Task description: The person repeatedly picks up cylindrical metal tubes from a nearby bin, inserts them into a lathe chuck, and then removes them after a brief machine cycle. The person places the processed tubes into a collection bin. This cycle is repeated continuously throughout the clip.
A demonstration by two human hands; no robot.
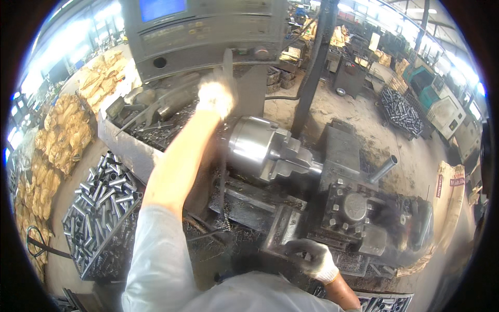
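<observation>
My left hand [217,96], in a white work glove with dark fingers, reaches up to the lathe's control panel [208,39]. It is blurred, with one dark finger stretched up toward the panel's lower row of buttons; no held thing shows. Below its wrist sits the shiny chuck [252,143], and a short bright workpiece [315,166] lies along its axis. My right hand [314,261], gloved the same way, is low by the machine's slide [286,223]. Its dark fingers curl round; what they hold, if anything, is hidden. Beyond it stands the tool turret [354,206].
A bin heaped with cut metal tubes [104,200] stands at the left, beside stacked tan sacks [65,132]. Metal chips [156,135] fill the machine's tray. An upright tube [383,169] sticks out near the turret. More tubes lie in a crate [384,303] at the lower edge.
</observation>
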